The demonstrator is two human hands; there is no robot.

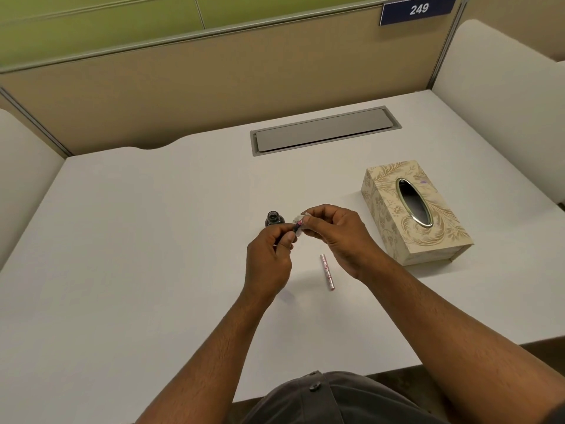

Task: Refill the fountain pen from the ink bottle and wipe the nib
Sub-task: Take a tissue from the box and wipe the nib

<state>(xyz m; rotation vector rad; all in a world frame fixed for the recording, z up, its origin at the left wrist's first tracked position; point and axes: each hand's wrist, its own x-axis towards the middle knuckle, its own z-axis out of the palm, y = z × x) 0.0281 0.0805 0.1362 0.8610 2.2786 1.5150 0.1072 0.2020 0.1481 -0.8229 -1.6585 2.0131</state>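
Mid-table, left hand [269, 258] fingers pinch the slim dark-and-pink pen section [297, 226]; right hand [339, 234] fingers pinch what looks like white tissue [299, 220] around its tip, beside the open dark glass ink bottle [274, 219]; white table [137, 240] bare leftward.

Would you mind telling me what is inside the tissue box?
Through the oval opening of the tissue box only darkness shows; no tissue sticks out. Whether tissues remain lower down is hidden by the box walls.

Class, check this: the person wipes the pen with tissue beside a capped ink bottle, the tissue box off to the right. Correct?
Not quite. The head view shows the ink bottle uncapped, its mouth open. The rest holds: tissue on the pen, tissue box at right.
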